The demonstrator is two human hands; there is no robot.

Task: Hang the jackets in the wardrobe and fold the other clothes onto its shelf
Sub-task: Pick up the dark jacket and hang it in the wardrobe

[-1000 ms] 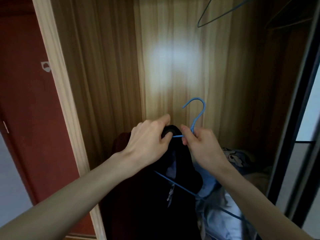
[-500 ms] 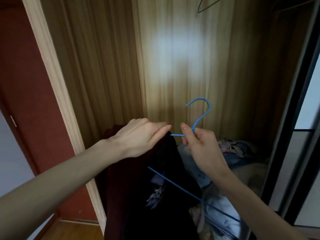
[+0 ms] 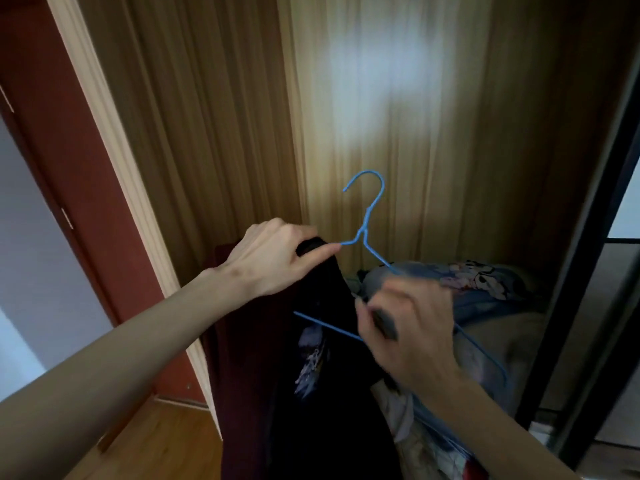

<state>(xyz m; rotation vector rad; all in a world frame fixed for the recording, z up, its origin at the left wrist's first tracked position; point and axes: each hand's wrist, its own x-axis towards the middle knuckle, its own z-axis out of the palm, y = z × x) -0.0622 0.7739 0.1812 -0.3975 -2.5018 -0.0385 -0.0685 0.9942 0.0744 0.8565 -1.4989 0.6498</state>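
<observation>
A blue wire hanger (image 3: 367, 220) stands hook-up in front of the open wardrobe (image 3: 398, 116). A dark jacket (image 3: 322, 393) with a pale print hangs from its left arm. My left hand (image 3: 277, 258) grips the jacket's fabric over the hanger's left shoulder. My right hand (image 3: 408, 327), blurred, is lower down by the hanger's right arm and pinches a dark fold of the jacket. Part of the hanger's bottom bar is hidden behind that hand.
A heap of clothes (image 3: 460, 285), blue and patterned, lies on the wardrobe shelf at the right. The wardrobe's pale frame (image 3: 114, 140) stands at the left, with a red door (image 3: 52, 133) beyond it. A dark sliding-door frame (image 3: 588, 237) borders the right side.
My right hand has let go of the hanger's neck and dropped down to the jacket by the hanger's right arm. My left hand keeps its hold on the left shoulder.
</observation>
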